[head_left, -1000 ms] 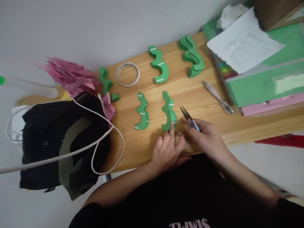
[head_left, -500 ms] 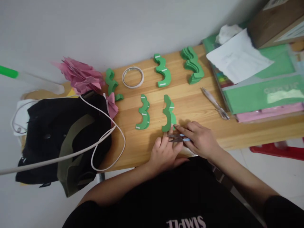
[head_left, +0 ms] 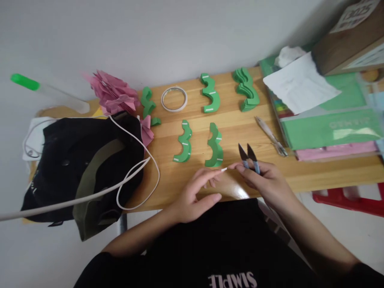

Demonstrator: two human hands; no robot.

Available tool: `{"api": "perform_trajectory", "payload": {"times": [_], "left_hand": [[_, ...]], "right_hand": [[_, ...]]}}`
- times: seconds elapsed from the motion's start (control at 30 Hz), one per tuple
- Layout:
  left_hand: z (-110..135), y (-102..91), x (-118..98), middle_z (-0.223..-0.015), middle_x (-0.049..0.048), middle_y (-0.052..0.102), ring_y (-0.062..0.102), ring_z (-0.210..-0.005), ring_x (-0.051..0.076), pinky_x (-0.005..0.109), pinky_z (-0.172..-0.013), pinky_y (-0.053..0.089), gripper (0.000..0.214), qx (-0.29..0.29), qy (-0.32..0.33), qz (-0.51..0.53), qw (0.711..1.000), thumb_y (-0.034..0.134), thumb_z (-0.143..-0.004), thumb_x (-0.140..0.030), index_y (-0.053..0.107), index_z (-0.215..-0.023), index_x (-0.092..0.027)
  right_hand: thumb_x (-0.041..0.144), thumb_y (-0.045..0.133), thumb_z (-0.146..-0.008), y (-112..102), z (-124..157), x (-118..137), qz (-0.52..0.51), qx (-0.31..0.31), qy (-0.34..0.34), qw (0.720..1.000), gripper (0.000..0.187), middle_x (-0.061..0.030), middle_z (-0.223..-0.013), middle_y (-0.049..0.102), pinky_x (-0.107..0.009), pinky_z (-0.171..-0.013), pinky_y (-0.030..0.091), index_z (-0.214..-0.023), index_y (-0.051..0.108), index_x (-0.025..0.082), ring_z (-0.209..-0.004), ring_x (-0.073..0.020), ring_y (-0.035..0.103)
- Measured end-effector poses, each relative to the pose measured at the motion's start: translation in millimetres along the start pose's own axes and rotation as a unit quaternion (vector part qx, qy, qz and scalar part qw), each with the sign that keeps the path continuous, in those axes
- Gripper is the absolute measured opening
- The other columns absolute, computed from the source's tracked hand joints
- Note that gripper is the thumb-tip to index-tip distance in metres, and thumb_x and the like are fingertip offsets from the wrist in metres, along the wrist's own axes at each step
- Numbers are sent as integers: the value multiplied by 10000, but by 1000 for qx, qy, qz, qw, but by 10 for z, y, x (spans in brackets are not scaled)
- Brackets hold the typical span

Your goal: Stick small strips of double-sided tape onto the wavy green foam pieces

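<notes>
My left hand (head_left: 198, 194) is open over the table's front edge, thumb spread and index finger stretched out. A small white strip of tape (head_left: 224, 169) clings to that fingertip. My right hand (head_left: 264, 178) is closed around a pair of thread snips (head_left: 249, 156), blades pointing away from me. Its index fingertip comes close to the tape strip; whether they touch I cannot tell. Just beyond my fingers lies a wavy green paper piece (head_left: 213, 148) with white tape strips along one side. To its left is another green paper piece (head_left: 183, 144), also with tape strips.
Farther back are a tape roll (head_left: 174, 99), a taped green piece (head_left: 211, 94) and a stack of green pieces (head_left: 247, 90). A pen (head_left: 271, 136) lies beside green folders (head_left: 333, 124). At left are a black bag (head_left: 87, 168), a white cable (head_left: 120, 184) and pink paper (head_left: 111, 94).
My hands have drawn back from the near green piece, which now shows a strip at its lower end. The snips have swung from pointing left to pointing away. The view has shifted slightly.
</notes>
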State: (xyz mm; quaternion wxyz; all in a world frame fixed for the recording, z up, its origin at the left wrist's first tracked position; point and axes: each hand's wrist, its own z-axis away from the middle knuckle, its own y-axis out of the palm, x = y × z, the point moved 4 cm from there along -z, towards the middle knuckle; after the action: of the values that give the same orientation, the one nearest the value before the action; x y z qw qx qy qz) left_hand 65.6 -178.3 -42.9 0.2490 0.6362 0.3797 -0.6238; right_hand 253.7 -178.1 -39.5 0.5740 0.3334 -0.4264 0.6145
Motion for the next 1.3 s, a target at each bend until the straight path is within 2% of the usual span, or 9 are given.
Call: {"api": "perform_trajectory", "payload": {"times": [0.1,0.27,0.33,0.43,0.53,0.63,0.73,0.87,1.3], "left_hand": [[-33,-31,-8,-1052,62,541,529,-879,155,305,-777,459,432,21,-32,125,991,544,-929,-311,507,-1359,-312],[-19,-42,18,-1033,51,529,522,-868,146,294,-761,461,432,8,-38,103,994,553,-925,-316,513,-1356,-324],[-5,-60,6,-1056,60,532,545,-896,154,311,-797,485,420,4,-36,35,999,531,-932,-303,513,-1352,-292],[6,-98,-23,-1104,97,555,561,-1017,196,373,-909,484,389,-10,-18,-160,987,509,-928,-251,539,-1311,-196],[-38,-94,-25,-1238,177,564,508,-1185,278,451,-994,438,412,-25,36,-375,926,502,-923,-272,529,-1294,-93],[-165,-23,63,-1451,231,427,349,-1379,324,467,-1080,373,589,16,47,-471,881,489,-927,-396,418,-1377,-22],[-309,34,176,-1533,226,312,252,-1443,316,456,-1124,329,750,66,9,-496,866,477,-912,-506,308,-1443,-5],[-393,55,276,-1551,225,265,200,-1462,327,487,-1147,286,841,99,-24,-499,860,489,-878,-578,275,-1460,-8],[-351,64,367,-1544,236,276,209,-1457,340,486,-1134,303,826,99,-18,-501,860,456,-875,-620,331,-1441,-31]], "right_hand": [[356,657,-788,111,30,81,-37,15,20,999,189,61,-482,401,-246,-490,331,-787,759,198,-484,-93,395],[387,715,-746,181,38,107,-72,4,20,997,188,22,-585,585,-248,-544,409,-734,747,202,-549,-101,496],[405,756,-700,166,29,100,-61,-6,13,998,199,-7,-665,664,-261,-583,447,-725,747,208,-609,-126,562],[401,791,-654,106,-3,78,-43,-30,3,999,199,-17,-664,676,-264,-570,451,-688,741,212,-604,-137,572],[410,799,-635,0,-70,39,-70,-90,17,993,233,18,-530,553,-230,-437,337,-676,724,194,-469,-90,433],[437,826,-586,-81,-159,8,-155,-140,49,977,315,69,-456,386,-206,-376,198,-674,686,169,-407,-49,283],[409,840,-567,-90,-249,20,-212,-137,59,966,335,80,-475,349,-191,-368,158,-705,665,158,-409,-39,264],[353,804,-614,-64,-323,35,-228,-124,66,963,312,79,-497,361,-179,-370,144,-817,675,154,-410,-37,272],[347,764,-608,23,-483,32,-211,-126,88,965,297,94,-483,309,-194,-383,120,-813,677,152,-399,-42,241]]}}
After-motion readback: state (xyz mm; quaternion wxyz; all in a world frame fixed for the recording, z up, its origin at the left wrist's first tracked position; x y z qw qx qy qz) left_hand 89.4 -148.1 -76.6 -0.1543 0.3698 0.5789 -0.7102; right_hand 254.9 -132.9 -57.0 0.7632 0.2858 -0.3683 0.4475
